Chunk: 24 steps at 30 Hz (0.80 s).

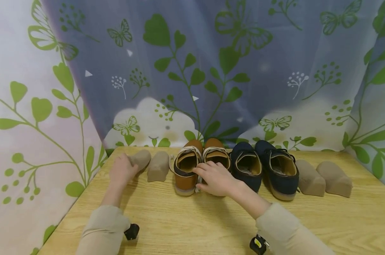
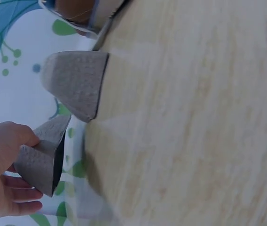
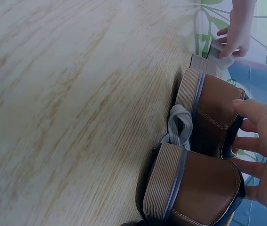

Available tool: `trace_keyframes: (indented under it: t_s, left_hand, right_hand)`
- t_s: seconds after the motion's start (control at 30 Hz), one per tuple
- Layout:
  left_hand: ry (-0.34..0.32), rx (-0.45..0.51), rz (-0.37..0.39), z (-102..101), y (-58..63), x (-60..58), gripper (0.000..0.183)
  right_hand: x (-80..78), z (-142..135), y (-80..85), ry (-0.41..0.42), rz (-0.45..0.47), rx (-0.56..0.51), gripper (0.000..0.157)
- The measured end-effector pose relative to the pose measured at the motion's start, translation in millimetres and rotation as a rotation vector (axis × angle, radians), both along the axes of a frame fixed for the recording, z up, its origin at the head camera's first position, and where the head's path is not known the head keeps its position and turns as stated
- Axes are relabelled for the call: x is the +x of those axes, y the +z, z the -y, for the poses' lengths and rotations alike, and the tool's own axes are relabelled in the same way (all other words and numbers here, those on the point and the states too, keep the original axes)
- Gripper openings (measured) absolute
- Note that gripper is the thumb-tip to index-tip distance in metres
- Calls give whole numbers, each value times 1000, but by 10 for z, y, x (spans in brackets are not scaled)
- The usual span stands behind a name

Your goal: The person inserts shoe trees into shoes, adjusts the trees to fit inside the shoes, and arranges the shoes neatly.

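At the left end of the row, my left hand (image 1: 122, 170) grips a tan-grey moulded pulp shoe insert (image 1: 141, 159) between thumb and fingers. Its hollow end shows in the left wrist view, where the insert (image 2: 42, 155) is tilted. A second insert (image 1: 158, 166) sits beside it on the wooden table. My right hand (image 1: 216, 179) reaches over the pair of brown shoes with its fingers spread and loosely bent. The thumb is at the heel collar of the left brown shoe (image 3: 218, 101). Below the fingers in the right wrist view is the right brown shoe (image 3: 206, 186).
Grey-white laces (image 3: 180, 125) loop between the brown shoes' heels. To the right stand two navy shoes (image 1: 281, 177), then two more pulp inserts (image 1: 310, 177). A printed leaf-and-butterfly curtain (image 1: 192, 71) hangs behind the wooden table (image 1: 186, 226).
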<state>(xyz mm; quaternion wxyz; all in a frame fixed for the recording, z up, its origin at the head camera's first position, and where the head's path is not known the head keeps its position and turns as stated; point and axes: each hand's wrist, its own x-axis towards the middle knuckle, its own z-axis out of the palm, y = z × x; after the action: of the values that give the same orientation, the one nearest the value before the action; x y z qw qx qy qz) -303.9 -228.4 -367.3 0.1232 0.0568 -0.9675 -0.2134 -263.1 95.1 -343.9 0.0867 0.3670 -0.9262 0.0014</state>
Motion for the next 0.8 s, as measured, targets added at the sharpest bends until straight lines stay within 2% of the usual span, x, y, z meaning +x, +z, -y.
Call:
trace_keyframes:
  t_s: [0.23, 0.43, 0.57, 0.8]
  left_hand:
    - [-14, -11, -61, 41, 126, 36, 52]
    - [22, -90, 2, 53, 267, 53, 58]
    - [9, -85, 28, 37, 340, 78, 59]
    - [-17, -84, 24, -10, 430, 90, 62]
  right_hand:
    - [5, 8, 12, -6, 6, -6, 51]
    - [1, 9, 13, -2, 0, -4, 51]
    - [1, 8, 10, -5, -5, -10, 50]
    - [-1, 9, -6, 6, -10, -21, 50]
